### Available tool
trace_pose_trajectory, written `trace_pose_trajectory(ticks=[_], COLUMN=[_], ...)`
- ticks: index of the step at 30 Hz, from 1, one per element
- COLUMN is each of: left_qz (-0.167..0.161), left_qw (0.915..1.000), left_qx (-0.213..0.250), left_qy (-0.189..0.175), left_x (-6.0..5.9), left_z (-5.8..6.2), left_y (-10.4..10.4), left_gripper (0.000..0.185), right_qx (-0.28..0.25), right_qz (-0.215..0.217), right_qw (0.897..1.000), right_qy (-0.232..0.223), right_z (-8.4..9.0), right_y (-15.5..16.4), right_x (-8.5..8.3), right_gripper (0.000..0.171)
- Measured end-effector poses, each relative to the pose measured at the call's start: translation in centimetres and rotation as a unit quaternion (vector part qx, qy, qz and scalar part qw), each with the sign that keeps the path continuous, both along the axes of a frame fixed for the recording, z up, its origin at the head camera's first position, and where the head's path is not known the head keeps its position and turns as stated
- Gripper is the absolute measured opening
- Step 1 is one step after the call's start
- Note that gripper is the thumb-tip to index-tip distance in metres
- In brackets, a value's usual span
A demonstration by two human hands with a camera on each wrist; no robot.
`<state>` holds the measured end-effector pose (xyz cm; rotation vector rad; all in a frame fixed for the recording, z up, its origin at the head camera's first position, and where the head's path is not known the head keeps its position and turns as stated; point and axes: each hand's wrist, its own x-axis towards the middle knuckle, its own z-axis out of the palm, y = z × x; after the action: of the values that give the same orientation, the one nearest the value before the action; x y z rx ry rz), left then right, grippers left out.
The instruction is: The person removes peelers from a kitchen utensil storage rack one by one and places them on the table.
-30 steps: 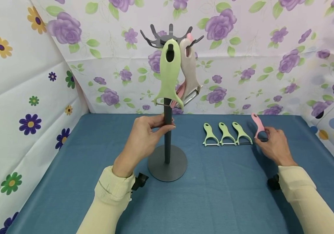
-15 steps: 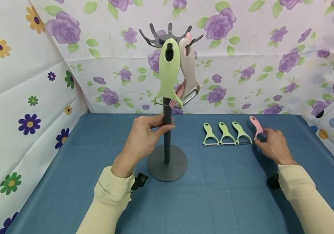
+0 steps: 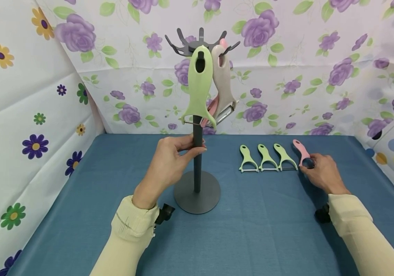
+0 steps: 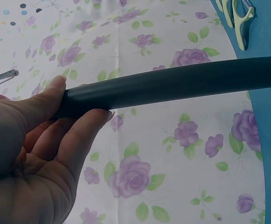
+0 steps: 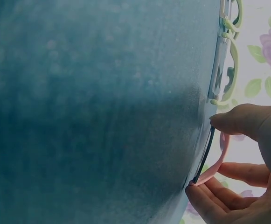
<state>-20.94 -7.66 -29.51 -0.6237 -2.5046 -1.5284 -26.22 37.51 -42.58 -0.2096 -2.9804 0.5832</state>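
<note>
My left hand (image 3: 169, 161) grips the dark pole (image 3: 198, 165) of a utensil stand, thumb on one side and fingers on the other; the left wrist view shows the same pole (image 4: 172, 86) in its grasp. From the stand's hooks hang a light green peeler (image 3: 198, 86), a beige peeler (image 3: 222, 74) and, mostly hidden behind them, a pink one. At the right, my right hand (image 3: 326, 172) pinches another pink peeler (image 3: 299, 147) by the sides of its blade end. In the right wrist view, thumb and fingers span this peeler's head (image 5: 214, 168), low at the cloth.
Three light green peelers lie in a row left of the right hand, the nearest green peeler (image 3: 284, 156) close to its fingertips. The stand's round base (image 3: 183, 197) rests on the blue cloth (image 3: 252, 234). A flowered backdrop (image 3: 124, 92) rises behind the table.
The pink peeler's handle has tipped down and slightly left toward the cloth, with the right hand still on its head. The left hand and stand have stayed in place.
</note>
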Motion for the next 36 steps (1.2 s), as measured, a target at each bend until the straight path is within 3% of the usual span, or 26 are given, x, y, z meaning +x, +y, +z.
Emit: trace_pose_trajectory(ticks=[36], left_qz=[-0.004], left_qw=[1.0000], left_qx=[0.005], left_qy=[0.003], left_x=[-0.02], left_z=[-0.12], left_y=[-0.05], left_gripper=[0.027], right_qx=[0.014], right_qz=[0.014], right_qw=[1.000], right_qy=[-0.017], right_z=[0.10], right_y=[-0.17], right_x=[0.13], right_gripper=[0.065])
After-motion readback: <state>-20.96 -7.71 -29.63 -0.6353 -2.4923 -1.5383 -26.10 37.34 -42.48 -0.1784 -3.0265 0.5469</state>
